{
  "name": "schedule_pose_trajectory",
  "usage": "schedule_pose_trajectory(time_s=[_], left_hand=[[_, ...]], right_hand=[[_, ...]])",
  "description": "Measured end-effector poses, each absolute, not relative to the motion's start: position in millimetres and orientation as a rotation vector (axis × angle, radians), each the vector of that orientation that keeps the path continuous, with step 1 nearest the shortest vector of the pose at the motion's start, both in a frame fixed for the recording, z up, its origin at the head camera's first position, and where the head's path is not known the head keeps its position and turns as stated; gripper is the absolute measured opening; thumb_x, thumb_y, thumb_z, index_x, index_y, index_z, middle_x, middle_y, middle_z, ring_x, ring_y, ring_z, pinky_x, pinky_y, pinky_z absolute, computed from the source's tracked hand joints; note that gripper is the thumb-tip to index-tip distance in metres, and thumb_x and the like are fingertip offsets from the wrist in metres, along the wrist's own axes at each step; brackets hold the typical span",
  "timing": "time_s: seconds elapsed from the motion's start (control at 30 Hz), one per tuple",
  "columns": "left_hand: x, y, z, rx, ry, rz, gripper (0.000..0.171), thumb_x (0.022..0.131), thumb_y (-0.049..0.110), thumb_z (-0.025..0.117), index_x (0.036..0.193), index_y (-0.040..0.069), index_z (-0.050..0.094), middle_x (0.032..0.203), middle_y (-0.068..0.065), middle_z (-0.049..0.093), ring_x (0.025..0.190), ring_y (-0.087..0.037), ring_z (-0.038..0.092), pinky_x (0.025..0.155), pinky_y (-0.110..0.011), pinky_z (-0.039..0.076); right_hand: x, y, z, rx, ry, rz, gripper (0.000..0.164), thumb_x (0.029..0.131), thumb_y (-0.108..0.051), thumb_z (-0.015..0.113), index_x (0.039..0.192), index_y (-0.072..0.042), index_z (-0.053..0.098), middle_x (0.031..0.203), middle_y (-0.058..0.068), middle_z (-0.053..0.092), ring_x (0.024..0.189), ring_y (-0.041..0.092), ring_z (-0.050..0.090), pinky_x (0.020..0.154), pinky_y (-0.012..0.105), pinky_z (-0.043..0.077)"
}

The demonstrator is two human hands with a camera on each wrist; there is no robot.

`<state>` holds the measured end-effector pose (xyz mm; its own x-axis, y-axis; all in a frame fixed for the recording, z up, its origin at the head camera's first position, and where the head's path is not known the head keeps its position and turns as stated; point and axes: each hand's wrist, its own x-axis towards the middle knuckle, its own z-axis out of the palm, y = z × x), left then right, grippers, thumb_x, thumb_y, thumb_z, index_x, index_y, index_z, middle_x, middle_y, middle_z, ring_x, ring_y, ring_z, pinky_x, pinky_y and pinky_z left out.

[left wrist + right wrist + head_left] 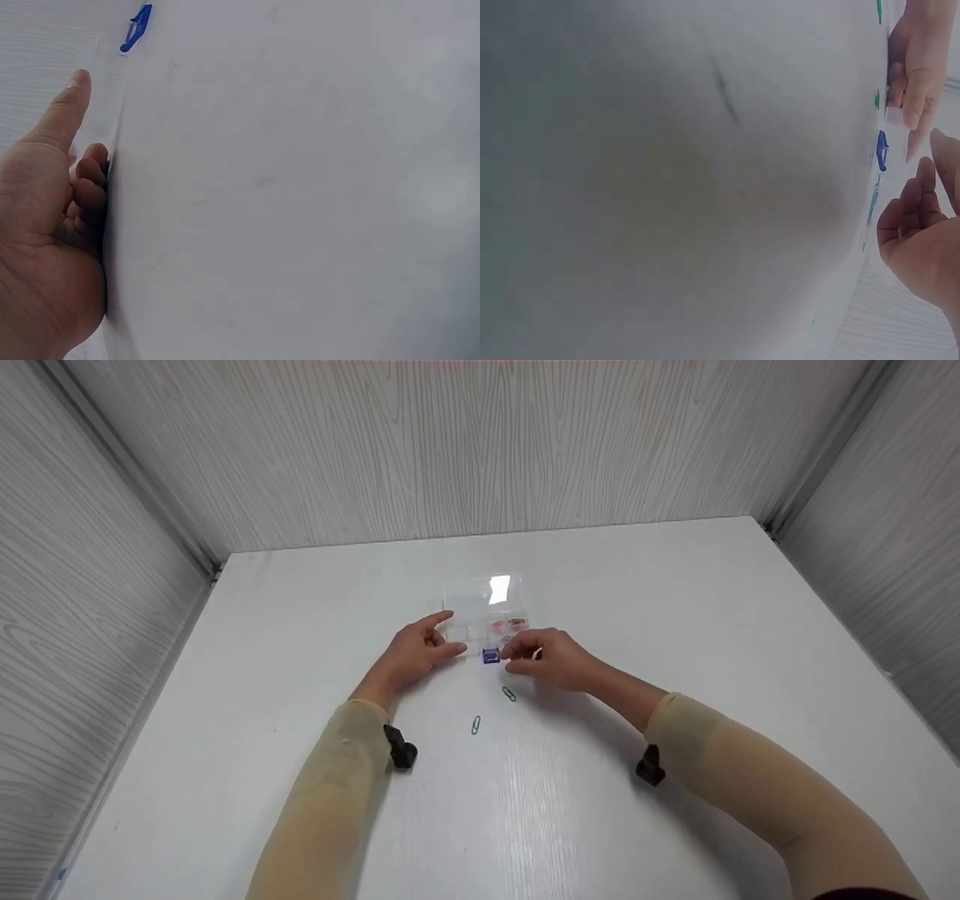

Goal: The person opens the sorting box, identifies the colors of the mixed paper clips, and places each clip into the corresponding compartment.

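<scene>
A clear plastic compartment box (469,631) lies on the table with its see-through lid (480,589) laid back. Red paper clips (517,622) show in its right-hand compartments. On the front edge is a blue latch (491,655). My left hand (414,651) grips the box's left end, its thumb along the front edge and its index finger by the hinge side. Beside the latch, at the front right corner, hovers my right hand (551,658), fingers bent and thumb apart, with nothing visible between them. Two green paper clips, one nearer the box (509,694) and one farther forward (476,725), lie on the table.
The white table (720,607) runs back to a pale wood-grain wall (480,457). Similar panels stand at the left (75,585) and right (885,510). Both forearms wear beige sleeves with small black wrist cameras.
</scene>
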<state>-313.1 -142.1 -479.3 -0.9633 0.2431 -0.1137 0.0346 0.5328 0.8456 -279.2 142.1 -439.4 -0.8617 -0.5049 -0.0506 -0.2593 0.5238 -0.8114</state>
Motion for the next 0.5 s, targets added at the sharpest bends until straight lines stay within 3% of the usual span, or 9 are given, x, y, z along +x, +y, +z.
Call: schedule_pose_trajectory(time_s=[0.5], left_hand=[[-317.0,-142.0,-477.5,0.253,2.557,1.393,0.079,0.095,0.045,0.081,0.163,0.024,0.046,0.098,-0.004,0.059,0.089,-0.021,0.053,0.09,-0.036,0.042]], right_hand=[[-276.2,150.7,-449.6,-0.651,2.4,-1.09,0.018,0.098,-0.021,0.078,0.116,-0.019,0.08,0.108,-0.001,0.07,0.098,0.02,0.058,0.085,0.031,0.049]])
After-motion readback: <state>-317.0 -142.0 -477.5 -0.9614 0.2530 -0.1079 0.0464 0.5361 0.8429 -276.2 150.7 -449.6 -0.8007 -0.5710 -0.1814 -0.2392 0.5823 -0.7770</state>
